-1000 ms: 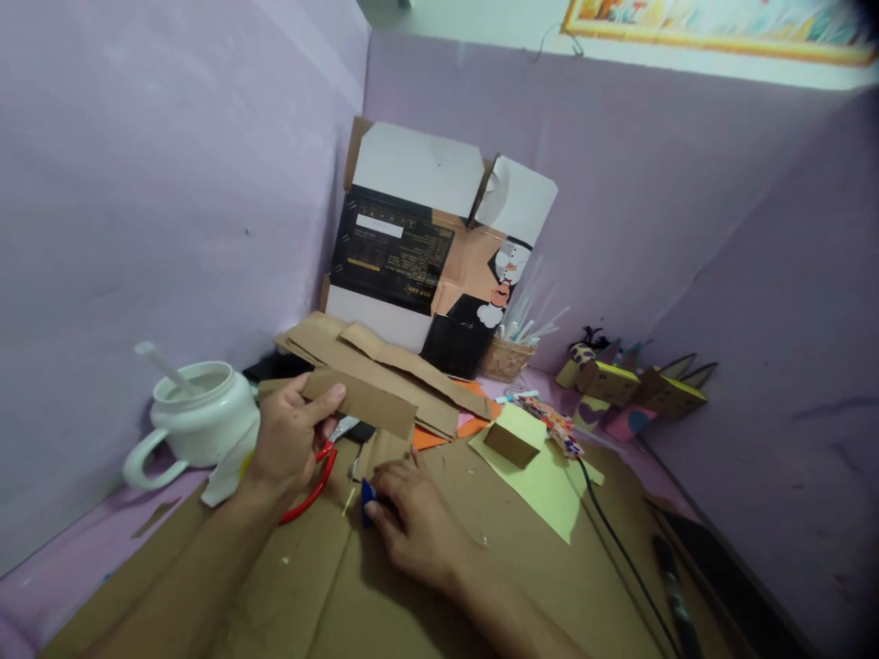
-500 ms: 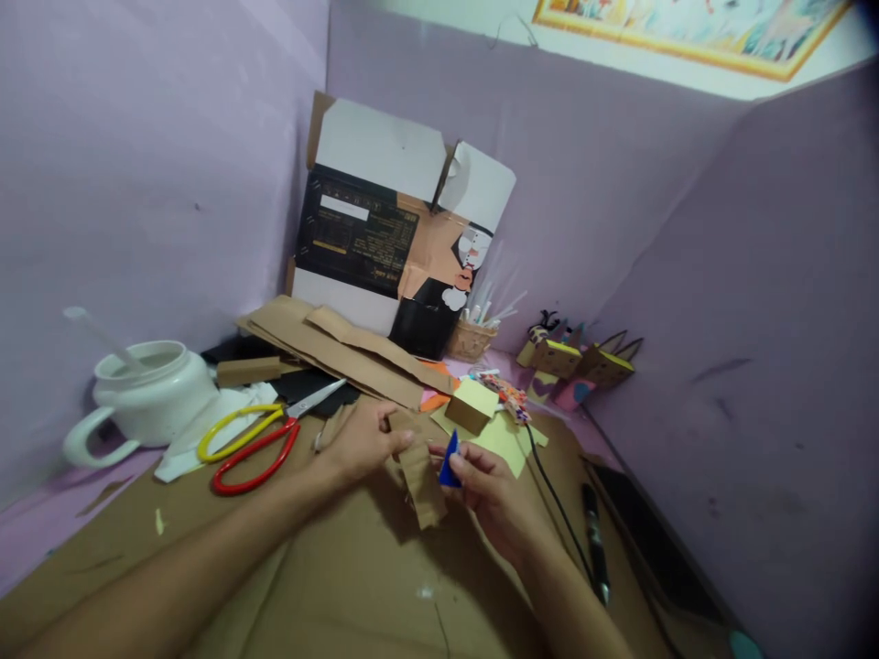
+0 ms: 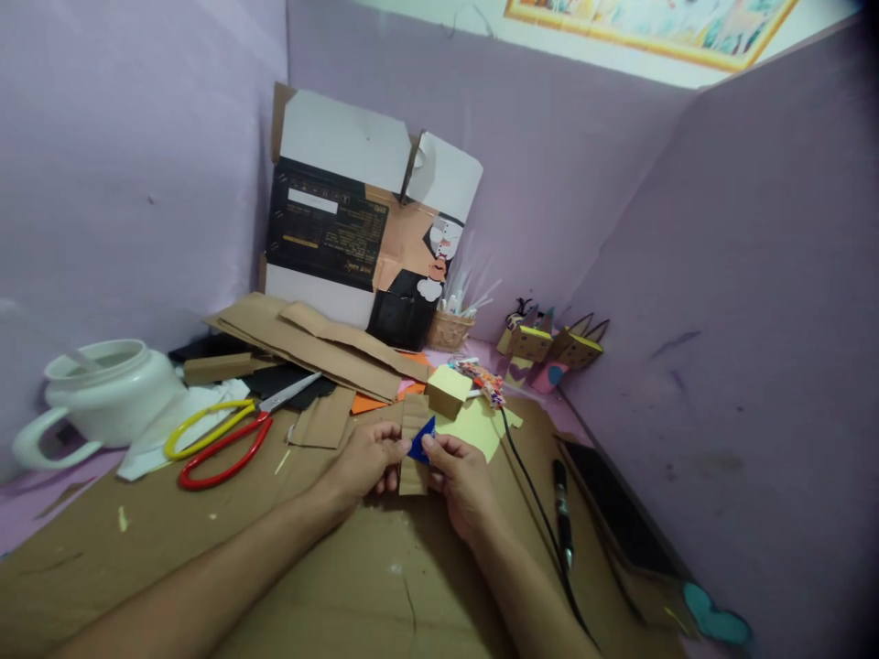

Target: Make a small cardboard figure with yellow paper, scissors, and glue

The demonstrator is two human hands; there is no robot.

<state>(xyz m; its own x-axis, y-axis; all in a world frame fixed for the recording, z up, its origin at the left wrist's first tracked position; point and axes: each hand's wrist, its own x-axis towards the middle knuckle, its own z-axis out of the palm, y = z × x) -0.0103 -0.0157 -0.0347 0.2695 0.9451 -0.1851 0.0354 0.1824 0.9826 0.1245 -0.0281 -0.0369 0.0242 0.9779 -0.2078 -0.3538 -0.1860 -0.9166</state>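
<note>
My left hand (image 3: 376,460) grips a narrow cardboard strip (image 3: 414,479) by its left edge, the thumb reaching the left corner of a blue triangle (image 3: 419,443). Pinched between thumb and fingers of my right hand (image 3: 459,476), the dark blue triangle lies against the face of the strip. Right-hand fingers behind the strip are partly hidden. Just beyond the strip sits a small box with a pale yellow top (image 3: 450,389). Pale yellow paper (image 3: 481,426) lies under and beside it.
Scissors with yellow and red handles (image 3: 226,446) lie left, near a white pot (image 3: 113,394). Cardboard pieces (image 3: 322,352) are stacked behind. A black pen (image 3: 562,514), a cable (image 3: 532,503) and a dark flat device (image 3: 618,503) lie right. An unfolded box (image 3: 330,220) leans on the wall.
The blue triangle has moved from beside the cardboard strip onto its face. The strip has turned more upright, and my hands have come together. The view has shifted to the right.
</note>
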